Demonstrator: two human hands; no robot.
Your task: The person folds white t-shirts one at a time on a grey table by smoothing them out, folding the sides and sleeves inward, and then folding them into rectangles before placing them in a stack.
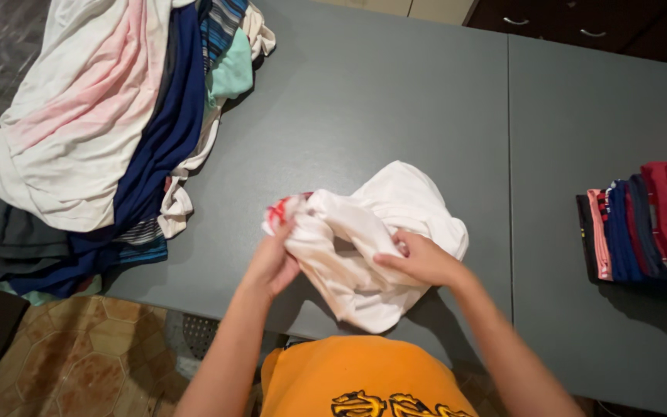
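A crumpled white garment with a red patch at its left end lies on the grey table, near the front edge. My left hand grips the garment's left end, fingers curled into the cloth. My right hand pinches a fold at the middle of the garment. Both forearms reach in from the bottom of the view, over my orange shirt.
A big heap of unfolded clothes in white, pink, navy and teal covers the table's left end and hangs over its edge. A row of folded clothes sits at the right. Dark drawers stand behind the table. Tiled floor shows below left.
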